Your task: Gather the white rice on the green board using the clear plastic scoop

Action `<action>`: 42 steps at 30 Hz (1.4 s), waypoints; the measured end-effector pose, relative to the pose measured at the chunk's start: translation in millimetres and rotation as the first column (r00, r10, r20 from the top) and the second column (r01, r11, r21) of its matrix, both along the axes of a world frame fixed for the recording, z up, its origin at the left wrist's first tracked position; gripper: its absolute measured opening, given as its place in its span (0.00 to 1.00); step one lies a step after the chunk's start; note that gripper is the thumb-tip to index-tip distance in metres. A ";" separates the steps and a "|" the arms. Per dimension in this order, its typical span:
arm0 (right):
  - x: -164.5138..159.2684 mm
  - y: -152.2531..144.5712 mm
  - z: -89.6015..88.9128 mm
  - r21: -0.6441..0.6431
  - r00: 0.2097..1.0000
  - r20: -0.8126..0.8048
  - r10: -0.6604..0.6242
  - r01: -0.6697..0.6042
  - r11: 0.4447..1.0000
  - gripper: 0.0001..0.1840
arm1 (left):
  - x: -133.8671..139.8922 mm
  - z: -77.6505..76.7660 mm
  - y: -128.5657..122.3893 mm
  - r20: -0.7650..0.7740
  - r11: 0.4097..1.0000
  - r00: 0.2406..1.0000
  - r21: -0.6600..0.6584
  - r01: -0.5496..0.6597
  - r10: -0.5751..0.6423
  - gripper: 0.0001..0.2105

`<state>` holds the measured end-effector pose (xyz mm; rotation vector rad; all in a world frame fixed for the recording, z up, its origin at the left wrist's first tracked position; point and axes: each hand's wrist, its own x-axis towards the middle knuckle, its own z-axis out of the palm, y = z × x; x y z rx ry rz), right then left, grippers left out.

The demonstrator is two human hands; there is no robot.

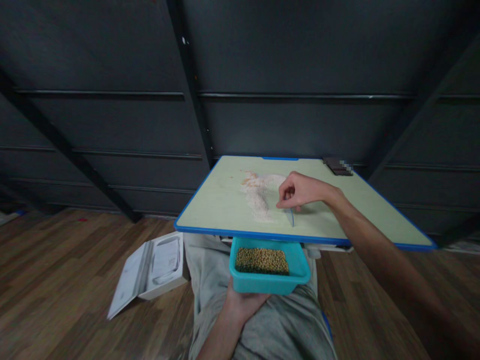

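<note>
My left hand [243, 302] holds a turquoise plastic tub [262, 285] from below, over my lap at the table's front edge. Round yellowish beans [262, 261] that look like soybeans cover the tub's floor. Above the table, my right hand [294, 191] is closed in a pinch on a thin, see-through bluish card [289, 216], standing on edge against the tabletop. Just left of that hand, a pile of pale rice-like grains [258, 202] is spread in a curved band. Some small orange grains [249, 178] lie at its far left end.
The pale green folding table [204, 212] has a blue rim. A dark flat object [338, 166], perhaps a phone, lies at its far right corner. On the wooden floor to the left sits an opened white box [165, 265]. A dark panelled wall [281, 125] stands behind the table.
</note>
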<state>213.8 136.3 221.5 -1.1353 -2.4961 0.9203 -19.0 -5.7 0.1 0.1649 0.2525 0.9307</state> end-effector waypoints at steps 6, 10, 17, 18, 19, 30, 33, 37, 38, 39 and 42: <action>5.5 2.3 5.9 0.096 0.996 0.048 -0.073 0.068 0.993 0.19 | 1.0 0.6 1.2 0.007 1.000 1.000 -0.021 0.013 -0.013 0.22; 4.3 8.8 1.7 0.212 0.990 -0.066 -0.126 0.137 0.968 0.17 | 2.6 -2.3 2.4 0.034 0.999 0.999 -0.052 -0.006 0.007 0.21; -0.2 31.2 -14.7 0.163 0.927 -0.332 -0.171 0.235 0.958 0.15 | 2.6 -13.4 3.3 0.051 1.000 0.999 -0.024 -0.007 0.008 0.20; -1.3 36.4 -14.3 0.167 0.927 -0.339 -0.158 0.225 0.960 0.16 | 3.1 -13.8 3.4 0.067 1.000 0.998 -0.010 0.002 -0.001 0.20; -3.0 42.5 -12.7 0.182 0.930 -0.334 -0.150 0.220 0.958 0.17 | 3.8 -13.5 3.6 0.083 1.000 0.997 0.003 0.010 -0.010 0.20; -66.2 149.3 13.6 0.428 0.971 -0.075 -0.225 0.235 0.873 0.11 | 12.9 -10.1 8.9 0.143 0.997 0.987 0.048 0.068 -0.074 0.23; -84.5 170.1 9.2 0.456 0.972 -0.025 -0.233 0.218 0.863 0.12 | 13.4 -10.7 7.1 0.142 0.997 0.988 0.044 0.057 -0.062 0.22; -98.3 187.7 -2.5 0.470 0.968 -0.020 -0.251 0.231 0.852 0.12 | 14.0 -12.2 4.5 0.160 0.997 0.984 0.018 0.070 -0.072 0.22; -100.0 190.5 -6.2 0.462 0.966 -0.014 -0.260 0.237 0.855 0.12 | 14.3 -13.6 4.5 0.164 0.997 0.984 0.005 0.073 -0.073 0.22; -101.3 192.6 -10.1 0.454 0.964 -0.007 -0.267 0.241 0.858 0.12 | 14.8 -15.4 4.6 0.168 0.997 0.983 -0.008 0.071 -0.069 0.22; -101.8 196.2 -20.4 0.427 0.959 0.006 -0.283 0.253 0.868 0.12 | 15.9 -21.4 5.2 0.180 0.998 0.982 -0.031 0.059 -0.053 0.24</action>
